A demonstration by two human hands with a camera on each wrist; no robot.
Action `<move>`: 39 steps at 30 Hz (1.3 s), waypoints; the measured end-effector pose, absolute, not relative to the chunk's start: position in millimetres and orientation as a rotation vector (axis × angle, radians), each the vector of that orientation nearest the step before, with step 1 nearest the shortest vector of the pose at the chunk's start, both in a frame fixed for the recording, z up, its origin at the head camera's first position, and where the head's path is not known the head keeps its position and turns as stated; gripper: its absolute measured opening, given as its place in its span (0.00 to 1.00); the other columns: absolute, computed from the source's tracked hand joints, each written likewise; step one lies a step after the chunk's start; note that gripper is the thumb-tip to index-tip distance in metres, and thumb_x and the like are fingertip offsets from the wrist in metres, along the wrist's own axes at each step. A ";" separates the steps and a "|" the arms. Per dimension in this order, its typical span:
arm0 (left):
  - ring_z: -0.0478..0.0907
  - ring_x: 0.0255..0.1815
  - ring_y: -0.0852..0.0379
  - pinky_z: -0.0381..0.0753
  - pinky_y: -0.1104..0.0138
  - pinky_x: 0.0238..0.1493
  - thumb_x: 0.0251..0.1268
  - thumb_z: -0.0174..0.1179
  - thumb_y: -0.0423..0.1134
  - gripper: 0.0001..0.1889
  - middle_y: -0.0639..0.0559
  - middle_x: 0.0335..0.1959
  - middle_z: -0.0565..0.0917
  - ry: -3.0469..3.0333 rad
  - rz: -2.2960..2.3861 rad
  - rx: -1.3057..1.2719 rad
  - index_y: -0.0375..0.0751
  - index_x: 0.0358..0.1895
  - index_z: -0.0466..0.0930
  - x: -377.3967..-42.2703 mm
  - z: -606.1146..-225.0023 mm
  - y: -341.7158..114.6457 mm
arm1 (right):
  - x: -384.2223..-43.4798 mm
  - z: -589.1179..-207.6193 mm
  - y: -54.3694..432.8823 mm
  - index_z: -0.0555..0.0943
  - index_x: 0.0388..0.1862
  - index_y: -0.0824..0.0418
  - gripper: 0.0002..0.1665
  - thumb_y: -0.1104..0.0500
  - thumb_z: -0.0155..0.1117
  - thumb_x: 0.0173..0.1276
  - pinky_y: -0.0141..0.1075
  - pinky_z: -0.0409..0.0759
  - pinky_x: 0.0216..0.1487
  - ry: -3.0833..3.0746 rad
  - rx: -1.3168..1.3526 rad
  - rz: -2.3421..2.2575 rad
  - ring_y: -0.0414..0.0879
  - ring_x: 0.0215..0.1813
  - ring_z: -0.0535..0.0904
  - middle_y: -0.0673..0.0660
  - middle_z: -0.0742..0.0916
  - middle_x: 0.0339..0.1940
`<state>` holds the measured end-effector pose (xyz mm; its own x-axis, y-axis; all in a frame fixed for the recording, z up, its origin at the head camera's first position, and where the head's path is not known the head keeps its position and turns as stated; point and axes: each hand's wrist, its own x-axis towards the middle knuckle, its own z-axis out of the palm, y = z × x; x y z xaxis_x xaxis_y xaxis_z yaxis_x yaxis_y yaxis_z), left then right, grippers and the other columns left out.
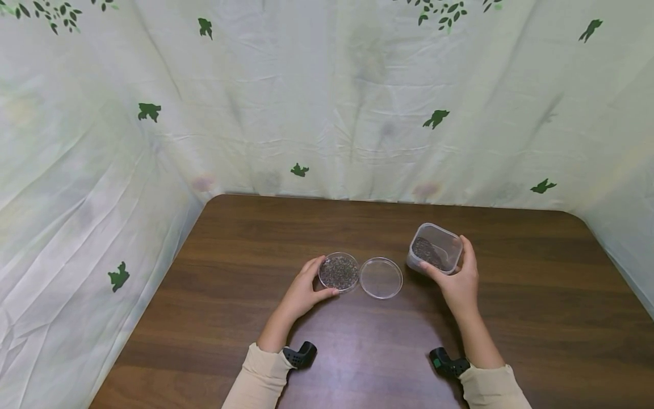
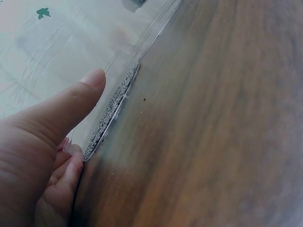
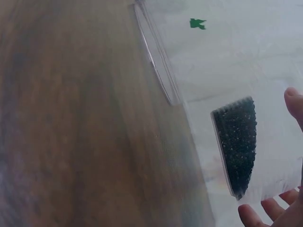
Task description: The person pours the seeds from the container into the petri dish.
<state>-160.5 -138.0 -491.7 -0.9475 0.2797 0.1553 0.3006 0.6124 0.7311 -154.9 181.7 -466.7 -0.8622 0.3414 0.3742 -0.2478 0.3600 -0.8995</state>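
Note:
My left hand (image 1: pixel 302 293) holds a round clear petri dish (image 1: pixel 339 254) on the table, thumb at the near side and fingers at the far left side. Grey-black granules (image 1: pixel 339 272) cover its bottom; the left wrist view shows them as a thin layer (image 2: pixel 111 113). To its right lies a second clear round dish or lid (image 1: pixel 381 278) with nothing visible in it. My right hand (image 1: pixel 460 278) grips a clear rectangular plastic tub (image 1: pixel 448 249) by its right side. The tub is tilted and raised off the table, its dark granules (image 3: pixel 236 146) heaped toward the left.
A brown wood-grain table (image 1: pixel 536 295) spreads around the hands. White cloth (image 1: pixel 327 102) with green leaf and bird prints hangs behind it and along the sides. Each wrist wears a black device, one on the left (image 1: pixel 301 355) and one on the right (image 1: pixel 447 363).

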 end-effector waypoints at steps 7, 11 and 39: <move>0.60 0.63 0.47 0.60 0.55 0.60 0.44 0.69 0.49 0.45 0.40 0.62 0.63 -2.799 -1.263 -0.506 0.33 0.65 0.59 -161.0 -492.6 -137.9 | -153.9 -472.1 188.0 0.58 0.67 0.58 0.55 0.62 0.77 0.40 0.31 0.71 0.43 -2.119 -0.133 1.537 0.49 0.54 0.68 0.53 0.70 0.60; 0.60 0.62 0.47 0.60 0.55 0.60 0.44 0.69 0.48 0.45 0.39 0.61 0.64 -2.779 -1.279 -0.517 0.32 0.65 0.59 -160.1 -490.8 -137.5 | -152.9 -472.6 190.1 0.57 0.68 0.56 0.56 0.59 0.77 0.41 0.35 0.70 0.45 -2.150 -0.175 1.516 0.48 0.56 0.67 0.53 0.69 0.61; 0.61 0.62 0.47 0.60 0.55 0.60 0.44 0.69 0.49 0.45 0.40 0.61 0.64 -2.781 -1.280 -0.508 0.32 0.64 0.59 -159.6 -489.4 -137.1 | -149.1 -476.7 213.8 0.53 0.69 0.59 0.57 0.58 0.76 0.43 0.45 0.68 0.52 -2.120 -0.379 1.547 0.47 0.59 0.63 0.57 0.67 0.62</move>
